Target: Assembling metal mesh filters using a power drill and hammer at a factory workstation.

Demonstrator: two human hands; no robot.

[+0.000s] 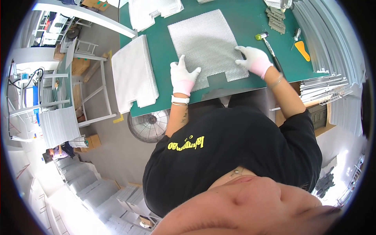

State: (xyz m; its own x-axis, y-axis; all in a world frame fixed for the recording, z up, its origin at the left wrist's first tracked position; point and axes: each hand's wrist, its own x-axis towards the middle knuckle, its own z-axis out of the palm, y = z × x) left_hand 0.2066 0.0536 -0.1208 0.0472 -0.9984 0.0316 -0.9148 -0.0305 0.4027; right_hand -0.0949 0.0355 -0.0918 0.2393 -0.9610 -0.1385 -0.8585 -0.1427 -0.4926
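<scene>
Black tee (243, 141) nearest; L hand (183, 75), R hand (254, 60) splayed, unclenched, at mesh sheet (205, 35) sides; light, even pressure prob. best.

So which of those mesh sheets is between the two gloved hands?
The mesh sheet by itself, with the left hand at one edge, right hand at the other. The others lie elsewhere: a stack to the left, more sheets farther back.
</scene>
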